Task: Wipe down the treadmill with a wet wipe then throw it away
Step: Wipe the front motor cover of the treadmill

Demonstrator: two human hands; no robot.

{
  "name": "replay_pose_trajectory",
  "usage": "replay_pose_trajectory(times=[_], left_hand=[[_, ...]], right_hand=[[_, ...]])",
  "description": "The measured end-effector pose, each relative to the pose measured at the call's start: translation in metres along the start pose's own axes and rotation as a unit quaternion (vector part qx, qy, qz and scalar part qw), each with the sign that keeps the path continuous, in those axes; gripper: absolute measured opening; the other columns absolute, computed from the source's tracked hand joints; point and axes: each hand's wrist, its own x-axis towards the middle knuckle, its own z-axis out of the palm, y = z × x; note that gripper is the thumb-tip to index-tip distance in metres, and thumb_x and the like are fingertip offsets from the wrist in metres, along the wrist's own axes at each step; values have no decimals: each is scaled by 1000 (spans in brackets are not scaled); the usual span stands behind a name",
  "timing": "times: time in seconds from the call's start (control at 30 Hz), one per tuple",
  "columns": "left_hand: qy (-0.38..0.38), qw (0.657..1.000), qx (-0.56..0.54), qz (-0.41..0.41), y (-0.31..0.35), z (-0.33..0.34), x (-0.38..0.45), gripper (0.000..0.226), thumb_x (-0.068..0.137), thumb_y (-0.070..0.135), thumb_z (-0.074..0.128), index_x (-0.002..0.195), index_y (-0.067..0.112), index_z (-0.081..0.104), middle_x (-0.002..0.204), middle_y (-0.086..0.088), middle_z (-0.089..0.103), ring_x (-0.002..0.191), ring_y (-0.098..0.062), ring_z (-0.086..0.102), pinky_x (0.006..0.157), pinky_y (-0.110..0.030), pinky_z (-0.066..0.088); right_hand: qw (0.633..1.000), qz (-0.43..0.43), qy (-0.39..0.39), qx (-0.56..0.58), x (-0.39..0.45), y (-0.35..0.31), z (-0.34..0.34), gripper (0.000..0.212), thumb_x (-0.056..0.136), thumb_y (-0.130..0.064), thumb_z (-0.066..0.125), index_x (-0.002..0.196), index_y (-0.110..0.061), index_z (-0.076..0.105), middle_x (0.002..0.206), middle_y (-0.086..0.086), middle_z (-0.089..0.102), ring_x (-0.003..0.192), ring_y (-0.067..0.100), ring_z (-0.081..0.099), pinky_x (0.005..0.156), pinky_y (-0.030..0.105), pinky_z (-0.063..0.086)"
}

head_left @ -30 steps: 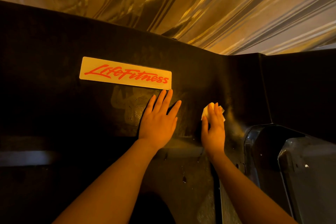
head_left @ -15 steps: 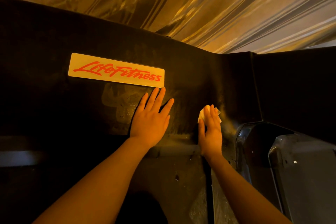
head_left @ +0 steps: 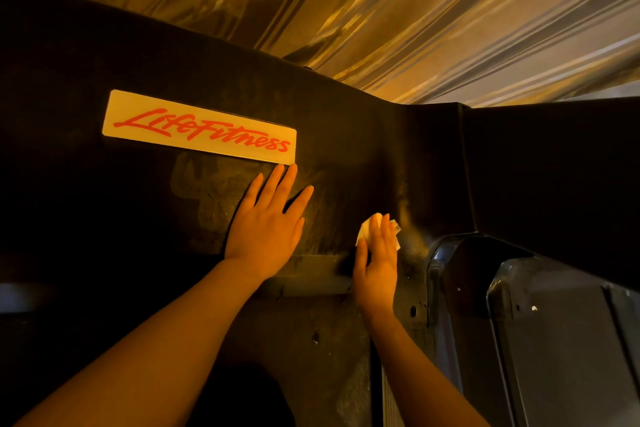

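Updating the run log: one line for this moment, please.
phase: wiping | right hand: presses wet wipe on treadmill | left hand: flat on panel

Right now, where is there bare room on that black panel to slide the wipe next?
Free: the panel right of the label, above the right hand holding the wipe. Crowded: the left hand lies flat just under the label, and a grey post hems in the right.

Both bare forearms reach forward from the lower edge of the view. The left hand point(head_left: 265, 229) lies flat, fingers straight and slightly spread, palm down. The right hand point(head_left: 377, 262) lies just beside it, fingers straight and together, pressing a wet wipe point(head_left: 366, 229) under its fingertips.
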Motion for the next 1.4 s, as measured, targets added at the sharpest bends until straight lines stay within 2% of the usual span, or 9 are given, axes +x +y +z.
replay_pose_trajectory(times=[0.13,0.27,0.47,0.73,0.93,1.1,1.17,1.27,1.4], left_hand=[[1,1000,-3,0,0,0,0,59,101,44,28,155,27,13,163,-14,-3,150,-31,-3,120,-47,1],[-8,1000,-1,2,-1,-1,0,59,103,44,22,155,27,1,162,-14,-14,149,-30,-13,119,-47,-4],[-3,1000,-14,3,0,0,0,59,102,44,24,156,27,5,162,-14,-11,150,-30,-11,120,-47,-3],[-8,1000,-11,1,0,-3,0,59,103,43,23,156,27,3,162,-14,-14,149,-30,-14,119,-46,-5],[-11,1000,-9,6,-1,-3,0,58,103,43,23,156,27,3,162,-14,-13,149,-30,-14,118,-45,-8],[-19,999,-1,35,-7,-4,2,57,105,41,25,156,28,4,162,-13,-12,149,-29,-13,120,-43,-5],[-10,998,-4,69,-17,-3,3,55,104,41,27,156,29,9,163,-13,-7,150,-28,-7,120,-42,-1],[13,994,17,106,-29,0,3,54,99,42,38,151,28,33,161,-14,16,149,-29,15,119,-42,15],[6,994,16,105,-29,0,5,55,98,42,39,150,27,34,161,-13,17,149,-28,16,119,-42,16]], right_hand=[[1000,-14,-23,-5,1,4,-6,54,102,-24,46,152,-22,27,160,-8,15,150,12,6,121,42,19],[997,-45,-47,-41,27,9,-18,53,102,-22,46,152,-17,29,159,-5,16,149,11,5,121,34,12],[993,-74,-50,-80,53,15,-23,53,102,-21,46,152,-14,31,159,4,21,149,17,10,119,34,15],[999,11,8,-44,1,16,-10,53,102,-32,39,153,-20,29,162,-1,18,150,13,8,120,40,19],[999,28,33,-26,-16,14,-5,51,102,-16,45,152,-16,32,160,-2,19,150,14,8,120,39,20],[998,-52,17,-8,-29,-11,11,51,100,-18,43,150,-12,34,159,2,22,150,11,11,121,33,15],[996,-83,-5,-14,-39,-25,20,50,101,-21,42,150,-13,33,160,5,23,150,14,12,121,32,14],[993,-113,-27,-8,-49,-41,28,51,101,-25,39,150,-15,32,160,4,22,150,18,13,122,35,14],[992,-122,-33,-13,-50,-42,29,51,100,-22,43,150,-10,35,159,6,23,150,22,14,121,39,15]])
